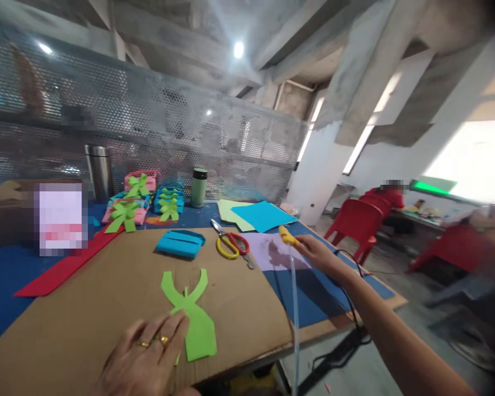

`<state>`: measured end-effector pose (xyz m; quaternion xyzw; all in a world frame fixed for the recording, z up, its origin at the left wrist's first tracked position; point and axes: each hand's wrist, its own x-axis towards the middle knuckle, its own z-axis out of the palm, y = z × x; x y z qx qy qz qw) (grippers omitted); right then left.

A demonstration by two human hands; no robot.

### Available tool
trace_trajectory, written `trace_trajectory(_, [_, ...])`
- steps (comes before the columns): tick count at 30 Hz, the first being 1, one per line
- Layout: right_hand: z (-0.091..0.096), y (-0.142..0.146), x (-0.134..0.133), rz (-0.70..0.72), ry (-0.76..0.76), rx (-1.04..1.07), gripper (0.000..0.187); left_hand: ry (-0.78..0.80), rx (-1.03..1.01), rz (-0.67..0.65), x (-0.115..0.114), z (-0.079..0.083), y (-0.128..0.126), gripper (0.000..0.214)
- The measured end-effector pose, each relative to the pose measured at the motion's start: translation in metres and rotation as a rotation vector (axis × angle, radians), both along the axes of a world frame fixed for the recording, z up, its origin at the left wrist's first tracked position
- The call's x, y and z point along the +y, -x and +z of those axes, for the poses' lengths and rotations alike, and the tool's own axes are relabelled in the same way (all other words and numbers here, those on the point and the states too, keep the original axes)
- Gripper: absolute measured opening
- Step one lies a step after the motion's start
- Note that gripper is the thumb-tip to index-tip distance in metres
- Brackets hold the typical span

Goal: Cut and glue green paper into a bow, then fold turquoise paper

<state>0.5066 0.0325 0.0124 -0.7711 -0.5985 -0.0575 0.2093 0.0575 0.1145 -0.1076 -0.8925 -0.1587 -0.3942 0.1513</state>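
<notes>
My left hand (148, 355) lies flat with its fingers stretched out on the brown cardboard sheet (107, 297), its fingertips on the edge of a green foam cut-out (192, 313). My right hand (315, 254) reaches out to the right part of the table and grips a yellow glue gun (287, 235), whose nozzle points left over a lilac sheet (268, 250). A pale glue stick (293, 297) sticks out of the gun toward me. Red and yellow scissors (230, 245) lie just left of the gun, next to a blue foam box (180, 243).
Finished pink and blue foam boxes with green bows (142, 201) stand at the back by a steel flask (99, 171) and a green cup (198, 188). Blue and green sheets (262, 215) lie beyond the gun. Red chairs (350, 223) and seated people are to the right.
</notes>
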Motion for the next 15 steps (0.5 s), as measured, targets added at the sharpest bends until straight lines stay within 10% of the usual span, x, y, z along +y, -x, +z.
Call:
trace_trajectory(8, [0.016,0.081,-0.022,0.179,-0.291,1.028,0.047,0.228,0.084,0.068,-0.024,0.032,0.004,0.068])
trace_trajectory(15, [-0.008,0.171,-0.027,0.317,-0.003,0.847,0.054,0.341,0.161,0.104,-0.032,0.040,0.003,0.075])
